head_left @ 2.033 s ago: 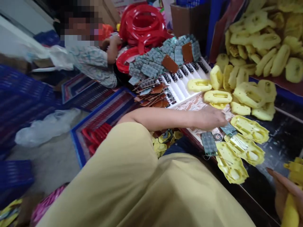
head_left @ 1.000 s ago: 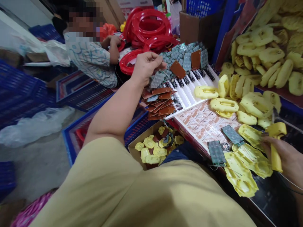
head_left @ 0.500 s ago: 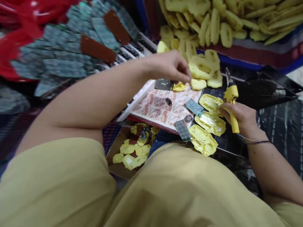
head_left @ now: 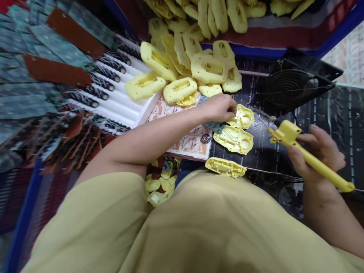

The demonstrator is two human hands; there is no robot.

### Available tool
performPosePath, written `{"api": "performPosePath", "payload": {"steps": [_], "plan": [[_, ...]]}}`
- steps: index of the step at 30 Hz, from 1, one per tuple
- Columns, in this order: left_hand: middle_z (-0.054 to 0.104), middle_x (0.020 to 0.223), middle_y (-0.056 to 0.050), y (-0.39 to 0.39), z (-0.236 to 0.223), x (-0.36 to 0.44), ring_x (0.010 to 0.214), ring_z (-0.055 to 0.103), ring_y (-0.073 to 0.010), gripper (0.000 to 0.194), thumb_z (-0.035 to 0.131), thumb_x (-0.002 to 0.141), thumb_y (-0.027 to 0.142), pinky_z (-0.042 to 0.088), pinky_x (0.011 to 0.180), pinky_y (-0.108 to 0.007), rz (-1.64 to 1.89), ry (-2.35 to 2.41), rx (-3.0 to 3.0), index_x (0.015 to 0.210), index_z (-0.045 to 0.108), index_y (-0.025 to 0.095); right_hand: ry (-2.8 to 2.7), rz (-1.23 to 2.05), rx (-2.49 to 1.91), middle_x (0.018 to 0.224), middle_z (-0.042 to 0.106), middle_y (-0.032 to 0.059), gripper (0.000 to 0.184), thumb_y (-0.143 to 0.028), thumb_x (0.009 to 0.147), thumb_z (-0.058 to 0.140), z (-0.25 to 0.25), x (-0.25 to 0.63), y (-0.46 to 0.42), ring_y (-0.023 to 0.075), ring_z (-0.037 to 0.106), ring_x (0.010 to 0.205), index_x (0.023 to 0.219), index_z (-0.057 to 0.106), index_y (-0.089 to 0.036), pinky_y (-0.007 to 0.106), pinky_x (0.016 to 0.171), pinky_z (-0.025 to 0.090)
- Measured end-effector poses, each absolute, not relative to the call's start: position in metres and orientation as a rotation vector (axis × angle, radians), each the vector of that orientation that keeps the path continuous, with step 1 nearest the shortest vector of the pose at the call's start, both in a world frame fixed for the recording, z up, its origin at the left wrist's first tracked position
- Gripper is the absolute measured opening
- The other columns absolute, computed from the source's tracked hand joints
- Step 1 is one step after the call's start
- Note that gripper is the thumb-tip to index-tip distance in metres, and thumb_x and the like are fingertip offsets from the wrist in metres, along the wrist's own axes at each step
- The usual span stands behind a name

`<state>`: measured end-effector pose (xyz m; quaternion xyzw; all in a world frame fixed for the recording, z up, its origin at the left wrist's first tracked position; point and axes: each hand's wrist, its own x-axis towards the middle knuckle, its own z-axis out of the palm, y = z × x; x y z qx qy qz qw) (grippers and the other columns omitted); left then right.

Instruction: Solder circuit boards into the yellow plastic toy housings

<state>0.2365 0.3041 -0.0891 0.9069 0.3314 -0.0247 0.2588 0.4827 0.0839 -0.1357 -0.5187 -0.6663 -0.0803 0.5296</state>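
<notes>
My right hand grips a yellow soldering gun, whose thin metal tip points left toward the yellow plastic shells. My left hand is pinched at the left end of one open shell half; its fingertips hide what is between them. Just below it lies a second shell half with thin wires inside and a bit of green circuit board at its left end. A third shell stands tilted at the table's front edge. Left of the shells sits a small round black speaker.
Yellow shells are piled behind my left hand, with more in a blue-rimmed crate. A black fan stands at the back right. Circuit boards and white foam with wired parts fill the left.
My view has shifted. My left hand has come right and down to the shells. The soldering gun has swung from upright to tip-left, and my right hand has moved away from the shells.
</notes>
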Motion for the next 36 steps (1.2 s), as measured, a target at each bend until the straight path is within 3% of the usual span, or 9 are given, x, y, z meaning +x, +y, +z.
{"api": "performPosePath", "payload": {"steps": [2,5,7,9,11,13,18,23,36], "plan": [[0.084,0.101,-0.004,0.302,-0.091,0.238,0.107,0.077,-0.0229,0.025,0.070,0.087,0.016,0.054,0.106,-0.035,-0.058,0.904,2.469,0.104,0.088,0.020,-1.654,-0.165,-1.223,0.106,0.088,0.0056,0.051,-0.027,0.092,0.091,-0.139,0.478,0.084,0.0214,0.084,0.074,0.141,0.078,-0.026,0.025,0.058,0.067],[0.084,0.102,-0.003,0.301,-0.091,0.241,0.108,0.077,-0.0236,0.025,0.069,0.086,0.016,0.055,0.106,-0.036,-0.053,0.933,2.467,0.102,0.087,0.020,-1.708,-0.160,-1.165,0.084,0.084,0.0010,0.017,-0.029,0.090,0.094,-0.141,0.472,0.086,0.0202,0.079,0.062,0.102,0.082,-0.025,0.026,0.055,0.068],[0.084,0.103,-0.005,0.302,-0.091,0.243,0.108,0.077,-0.0247,0.026,0.068,0.087,0.016,0.055,0.106,-0.038,-0.058,0.963,2.469,0.103,0.087,0.020,-1.688,-0.127,-1.164,0.078,0.082,-0.0014,0.017,-0.032,0.091,0.094,-0.143,0.470,0.086,0.0202,0.078,0.059,0.090,0.077,-0.027,0.028,0.052,0.067],[0.083,0.102,-0.005,0.304,-0.091,0.245,0.109,0.077,-0.0253,0.026,0.067,0.087,0.016,0.055,0.107,-0.038,-0.060,0.973,2.477,0.102,0.087,0.019,-1.662,-0.084,-1.249,0.089,0.085,-0.0006,0.015,-0.033,0.093,0.092,-0.146,0.470,0.085,0.0220,0.081,0.067,0.101,0.081,-0.029,0.031,0.059,0.071],[0.083,0.099,-0.005,0.307,-0.092,0.247,0.108,0.077,-0.0252,0.025,0.066,0.085,0.016,0.055,0.107,-0.038,-0.052,0.963,2.488,0.100,0.087,0.019,-1.657,-0.061,-1.342,0.105,0.088,0.0019,0.032,-0.034,0.096,0.090,-0.147,0.472,0.085,0.0235,0.085,0.078,0.127,0.081,-0.031,0.033,0.069,0.074],[0.082,0.097,-0.004,0.309,-0.093,0.248,0.109,0.077,-0.0252,0.025,0.067,0.082,0.016,0.055,0.108,-0.038,-0.045,0.952,2.487,0.097,0.087,0.020,-1.678,-0.054,-1.375,0.112,0.087,0.0026,0.043,-0.034,0.097,0.090,-0.146,0.474,0.086,0.0239,0.086,0.084,0.139,0.077,-0.032,0.032,0.073,0.074],[0.080,0.091,-0.003,0.313,-0.097,0.246,0.109,0.076,-0.0257,0.019,0.069,0.079,0.018,0.053,0.110,-0.038,-0.021,0.942,2.436,0.091,0.085,0.021,-1.696,0.011,-1.260,0.099,0.087,-0.0015,0.020,-0.024,0.094,0.091,-0.143,0.478,0.096,0.0218,0.085,0.077,0.110,0.082,-0.032,0.030,0.069,0.073],[0.077,0.085,-0.002,0.316,-0.099,0.247,0.109,0.074,-0.0263,0.014,0.071,0.078,0.018,0.053,0.109,-0.038,0.004,0.902,2.416,0.086,0.082,0.022,-1.743,0.109,-1.113,0.092,0.086,0.0008,0.021,-0.022,0.088,0.097,-0.137,0.484,0.111,0.0218,0.085,0.079,0.098,0.079,-0.027,0.027,0.072,0.073],[0.076,0.088,-0.004,0.319,-0.098,0.249,0.114,0.074,-0.0280,0.018,0.071,0.076,0.017,0.054,0.108,-0.037,-0.037,0.901,2.389,0.090,0.083,0.021,-1.806,0.052,-1.138,0.082,0.084,-0.0008,0.021,-0.034,0.094,0.093,-0.130,0.498,0.114,0.0187,0.082,0.070,0.085,0.076,-0.026,0.026,0.063,0.071]]}}
